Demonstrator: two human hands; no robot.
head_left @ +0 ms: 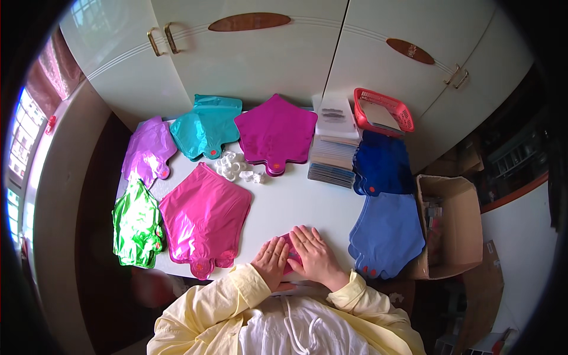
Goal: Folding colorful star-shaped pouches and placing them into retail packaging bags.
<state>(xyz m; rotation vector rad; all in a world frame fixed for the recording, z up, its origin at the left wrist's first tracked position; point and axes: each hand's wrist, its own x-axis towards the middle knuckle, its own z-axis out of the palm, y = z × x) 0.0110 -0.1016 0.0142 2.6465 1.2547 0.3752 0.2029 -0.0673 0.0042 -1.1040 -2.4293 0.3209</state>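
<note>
At the table's front edge, my left hand and my right hand lie flat, side by side, on a small pink folded foil piece. Fingers on both hands are stretched out and grip nothing. Most of the pink piece is hidden under them. To the left of my hands lies a stack of flat pink foil balloons with a rounded tab toward me. Beyond my hands, a magenta foil balloon stack and a small heap of white ribbon rest on the white table.
At left lie purple, green and teal foil stacks. At right are dark blue and light blue stacks, stacked cards, a clear plastic box, a red basket and an open cardboard box.
</note>
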